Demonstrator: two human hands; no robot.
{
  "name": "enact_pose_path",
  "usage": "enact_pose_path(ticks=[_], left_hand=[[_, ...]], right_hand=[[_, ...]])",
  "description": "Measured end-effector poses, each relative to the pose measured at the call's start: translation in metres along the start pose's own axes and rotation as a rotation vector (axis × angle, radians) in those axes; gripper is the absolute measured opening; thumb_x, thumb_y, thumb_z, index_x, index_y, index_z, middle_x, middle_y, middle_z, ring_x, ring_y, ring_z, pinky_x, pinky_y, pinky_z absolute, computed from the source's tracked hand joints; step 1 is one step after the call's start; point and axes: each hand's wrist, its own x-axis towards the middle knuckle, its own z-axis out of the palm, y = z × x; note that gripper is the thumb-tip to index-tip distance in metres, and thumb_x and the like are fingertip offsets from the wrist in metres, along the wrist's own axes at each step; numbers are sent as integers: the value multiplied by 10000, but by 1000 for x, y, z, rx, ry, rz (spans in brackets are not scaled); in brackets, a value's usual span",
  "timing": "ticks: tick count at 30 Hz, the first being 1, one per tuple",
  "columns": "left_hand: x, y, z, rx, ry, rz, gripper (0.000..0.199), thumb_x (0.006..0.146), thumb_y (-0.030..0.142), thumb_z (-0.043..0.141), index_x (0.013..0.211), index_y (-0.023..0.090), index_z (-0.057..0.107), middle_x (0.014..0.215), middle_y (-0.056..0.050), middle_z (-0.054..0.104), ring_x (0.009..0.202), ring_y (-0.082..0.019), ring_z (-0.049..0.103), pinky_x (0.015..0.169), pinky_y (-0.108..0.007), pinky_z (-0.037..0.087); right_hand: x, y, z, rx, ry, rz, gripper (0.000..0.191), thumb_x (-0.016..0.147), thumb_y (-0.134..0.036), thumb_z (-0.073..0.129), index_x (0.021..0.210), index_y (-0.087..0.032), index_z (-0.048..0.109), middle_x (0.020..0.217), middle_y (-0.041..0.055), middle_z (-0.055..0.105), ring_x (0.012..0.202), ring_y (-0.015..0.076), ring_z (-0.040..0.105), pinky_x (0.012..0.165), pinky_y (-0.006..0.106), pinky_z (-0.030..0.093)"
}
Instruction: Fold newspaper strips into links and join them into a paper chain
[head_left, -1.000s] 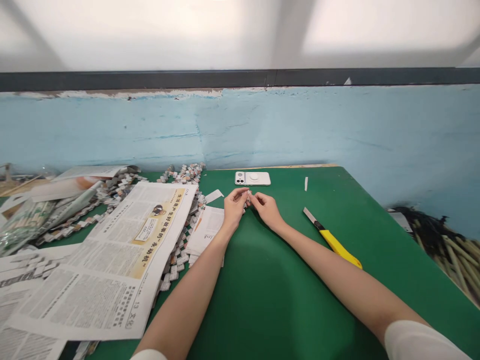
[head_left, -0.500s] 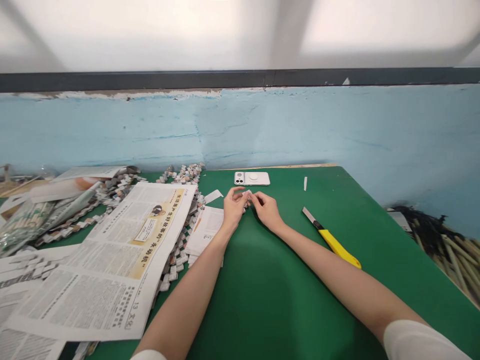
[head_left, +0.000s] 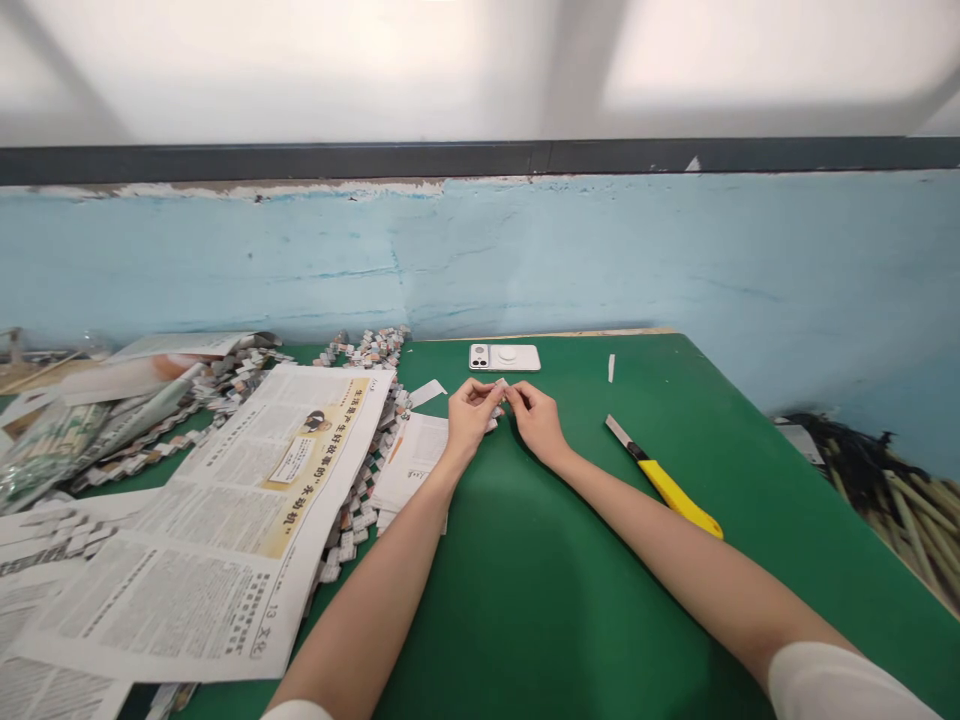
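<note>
Over the green table (head_left: pixel 525 570), my left hand (head_left: pixel 470 414) pinches a small folded paper piece (head_left: pixel 501 384). My right hand (head_left: pixel 537 418) meets it from the right, thumb and finger closed on the same piece. Part of the paper shows below my left fingers, near the palm. Just behind the hands lies a white phone (head_left: pixel 517 358) with a round disc on its back. Left of my left hand are a small white paper strip (head_left: pixel 427 392) and a stack of cut paper sheets (head_left: pixel 411 465).
A yellow-handled cutter (head_left: pixel 679 497) lies right of my right forearm, blade out. Behind it is a thin paper strip (head_left: pixel 611 368). Newspaper sheets (head_left: pixel 217 530) cover woven paper chains (head_left: pixel 367 480) at left. A plastic bag (head_left: pixel 56 450) sits at far left.
The fingertips of both hands have shifted slightly around the small paper piece. More of the paper shows below my left fingers. The other things have stayed where they were.
</note>
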Motion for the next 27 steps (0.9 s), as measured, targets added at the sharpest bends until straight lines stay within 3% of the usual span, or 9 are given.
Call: enact_pose_path(ticks=[5,9,14,18,27], left_hand=[[3,-2,-3,-42,41,-23,448,699,514,878,854,155,659,776,-30,708,550,-94,606,447,-184,400],[5,-3,-5,-68,57,-30,422,700,491,880,858,151,686,768,-29,699,548,-85,592,454,-184,397],[4,-2,-4,-81,19,-83,452,651,509,902,815,156,673,703,-15,676,516,-91,580,426,-186,369],[3,-1,-3,-33,-23,-89,487,605,528,922,778,149,669,654,-1,657,464,-68,522,424,-188,371],[7,-1,-5,-145,-9,-119,457,643,498,906,831,161,659,677,1,654,505,-87,567,414,-182,355]], right_hand=[[2,1,2,109,-70,44,421,971,-610,555,851,-217,647,705,-1,616,636,165,529,623,281,434],[4,6,6,241,-27,59,353,917,-572,654,994,-229,621,898,35,684,781,183,635,737,296,527],[4,7,7,316,-27,33,405,917,-563,651,1161,-244,593,1115,78,701,964,205,685,883,334,567],[4,4,6,301,-8,18,358,940,-535,637,1138,-237,623,1107,78,713,1008,217,684,929,350,559],[3,5,7,313,-23,10,383,918,-540,664,1143,-231,642,1147,87,707,981,215,679,914,355,576]])
